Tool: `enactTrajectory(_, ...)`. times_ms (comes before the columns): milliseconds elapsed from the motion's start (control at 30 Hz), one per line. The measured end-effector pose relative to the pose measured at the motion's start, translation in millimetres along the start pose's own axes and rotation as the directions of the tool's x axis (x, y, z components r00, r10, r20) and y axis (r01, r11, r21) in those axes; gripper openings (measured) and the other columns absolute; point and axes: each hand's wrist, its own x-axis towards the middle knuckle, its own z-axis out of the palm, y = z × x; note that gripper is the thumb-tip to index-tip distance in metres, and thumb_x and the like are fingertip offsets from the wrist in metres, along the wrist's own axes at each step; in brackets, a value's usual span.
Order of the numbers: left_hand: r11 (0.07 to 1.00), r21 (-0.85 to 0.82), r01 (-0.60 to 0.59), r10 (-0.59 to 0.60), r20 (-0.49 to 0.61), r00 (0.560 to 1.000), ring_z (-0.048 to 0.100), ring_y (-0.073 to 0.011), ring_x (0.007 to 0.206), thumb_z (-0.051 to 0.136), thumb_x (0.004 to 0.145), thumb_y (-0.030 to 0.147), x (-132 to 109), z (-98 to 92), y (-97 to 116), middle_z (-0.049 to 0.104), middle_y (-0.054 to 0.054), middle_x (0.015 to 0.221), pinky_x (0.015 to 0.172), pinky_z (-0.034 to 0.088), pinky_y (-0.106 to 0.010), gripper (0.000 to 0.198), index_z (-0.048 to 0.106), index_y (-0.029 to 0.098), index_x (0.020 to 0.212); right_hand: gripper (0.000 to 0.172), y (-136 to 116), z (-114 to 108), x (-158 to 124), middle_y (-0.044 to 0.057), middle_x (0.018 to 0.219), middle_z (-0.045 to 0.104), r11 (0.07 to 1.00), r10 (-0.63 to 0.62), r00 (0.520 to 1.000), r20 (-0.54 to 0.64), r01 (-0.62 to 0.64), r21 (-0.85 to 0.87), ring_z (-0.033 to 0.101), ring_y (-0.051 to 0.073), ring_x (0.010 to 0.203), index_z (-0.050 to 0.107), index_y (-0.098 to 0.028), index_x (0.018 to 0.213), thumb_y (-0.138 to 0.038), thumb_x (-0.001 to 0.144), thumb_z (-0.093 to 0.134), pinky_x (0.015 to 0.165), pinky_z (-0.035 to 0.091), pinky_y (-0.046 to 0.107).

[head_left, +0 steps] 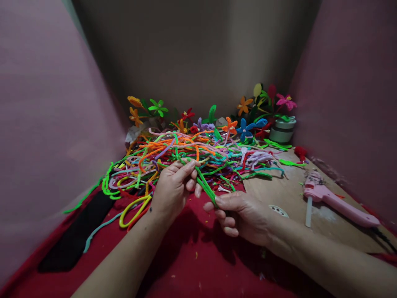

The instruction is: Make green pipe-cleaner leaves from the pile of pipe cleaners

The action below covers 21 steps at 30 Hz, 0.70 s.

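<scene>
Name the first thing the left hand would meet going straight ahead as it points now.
The left hand would probably meet the heap of fuzzy stems beyond it; height is unclear, so it might pass above.

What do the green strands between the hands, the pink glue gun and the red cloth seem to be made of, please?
Green strands: probably chenille, soft and matte, judging by their fuzzy look; any core is hidden.
Pink glue gun: likely hard plastic, given its smooth, even-coloured surface.
Red cloth: apparently matte fabric, since it shows no shine; the fibre is unclear.
</scene>
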Motion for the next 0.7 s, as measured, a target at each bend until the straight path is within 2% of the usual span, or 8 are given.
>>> enactTrajectory(133, 1.0, -0.028, -0.013, 0.013, -0.006, 1.0, 0.033, -0.0031, 0.036, 0.06, 0.075, 0.018, -1.1, 0.3, 3.2, 0.045, 0.005, 0.054, 0.033, 0.039, -0.019, 0.006, 0.059, 0.012, 0.074, 0.02, 0.8, 1.2, -0.5, -0.006, 0.047, 0.036, 0.984, -0.077, 0.997, -0.016, 0.073, -0.161, 0.026, 0.003, 0.036, 0.059, -0.011, 0.065, -0.028, 0.075, 0.059, 0.035, 0.016, 0.019)
enactTrajectory(233, 0.994, -0.11, 0.004, -0.001, 0.026, 1.0, 0.041, -0.0021, 0.042, 0.065, 0.072, 0.018, -1.9, -0.8, 4.1, 0.049, 0.005, 0.06, 0.041, 0.041, -0.016, 0.013, 0.061, 0.015, 0.083, 0.022, -1.6, 1.2, 0.0, -0.007, 0.045, 0.032, 0.971, -0.185, 0.982, -0.04, 0.176, -0.163, 0.023, 0.003, 0.036, 0.055, -0.013, 0.062, -0.03, 0.075, 0.059, 0.035, 0.012, 0.019)
enactTrajectory(300, 0.986, -0.129, 0.106, -0.097, 0.07, 0.993, 0.047, -0.0015, 0.048, 0.069, 0.068, 0.018, -3.6, -0.8, 0.3, 0.053, 0.005, 0.065, 0.047, 0.041, -0.013, 0.023, 0.062, 0.017, 0.09, 0.023, -3.0, 0.9, 0.8, -0.008, 0.046, 0.032, 0.959, -0.252, 0.967, -0.045, 0.244, -0.144, 0.022, 0.003, 0.036, 0.055, -0.013, 0.062, -0.032, 0.075, 0.059, 0.036, 0.012, 0.019)
enactTrajectory(400, 0.946, 0.023, 0.324, -0.322, 0.178, 0.93, 0.048, -0.0035, 0.048, 0.071, 0.066, 0.023, -8.4, 1.8, -11.3, 0.056, 0.002, 0.062, 0.046, 0.038, -0.014, 0.026, 0.064, 0.015, 0.09, 0.023, -2.8, 0.0, 1.8, -0.007, 0.047, 0.033, 0.95, -0.29, 0.956, -0.048, 0.282, -0.131, 0.025, 0.003, 0.036, 0.055, -0.013, 0.063, -0.033, 0.075, 0.059, 0.036, 0.013, 0.019)
enactTrajectory(467, 0.929, 0.113, 0.352, -0.368, 0.21, 0.906, 0.052, -0.0068, 0.049, 0.07, 0.067, 0.026, -11.3, 4.1, -18.0, 0.058, -0.001, 0.061, 0.047, 0.04, -0.018, 0.022, 0.066, 0.012, 0.084, 0.023, -1.9, -0.4, 1.8, -0.006, 0.049, 0.037, 0.953, -0.285, 0.957, -0.048, 0.278, -0.118, 0.029, 0.003, 0.036, 0.054, -0.013, 0.062, -0.032, 0.074, 0.061, 0.036, 0.016, 0.019)
enactTrajectory(567, 0.951, 0.083, 0.297, -0.308, 0.221, 0.926, 0.056, -0.0113, 0.053, 0.068, 0.068, 0.027, -11.7, 4.7, -19.9, 0.06, -0.002, 0.061, 0.053, 0.045, -0.024, 0.016, 0.065, 0.013, 0.076, 0.021, -2.8, -1.0, 0.6, -0.003, 0.055, 0.047, 0.97, -0.242, 0.97, -0.01, 0.242, -0.002, 0.04, 0.005, 0.041, 0.057, -0.013, 0.066, -0.032, 0.074, 0.061, 0.04, 0.028, 0.02)
enactTrajectory(633, 0.961, 0.061, 0.269, -0.276, 0.187, 0.943, 0.052, -0.0091, 0.048, 0.068, 0.069, 0.025, -9.9, 2.9, -17.0, 0.054, 0.001, 0.053, 0.053, 0.044, -0.023, 0.014, 0.066, 0.013, 0.075, 0.024, -4.8, -1.8, -0.4, 0.0, 0.059, 0.052, 0.983, -0.146, 0.988, 0.049, 0.139, 0.117, 0.045, 0.008, 0.045, 0.061, -0.011, 0.074, -0.034, 0.078, 0.055, 0.045, 0.035, 0.022)
enactTrajectory(700, 0.966, 0.08, 0.244, -0.253, 0.138, 0.957, 0.045, -0.0053, 0.043, 0.068, 0.07, 0.024, -7.9, 0.9, -13.6, 0.047, 0.004, 0.046, 0.048, 0.04, -0.019, 0.014, 0.067, 0.012, 0.075, 0.027, -6.5, -3.2, -1.0, 0.001, 0.06, 0.053, 0.979, -0.047, 0.993, 0.112, 0.024, 0.202, 0.046, 0.009, 0.047, 0.062, -0.008, 0.08, -0.032, 0.082, 0.05, 0.046, 0.036, 0.023)
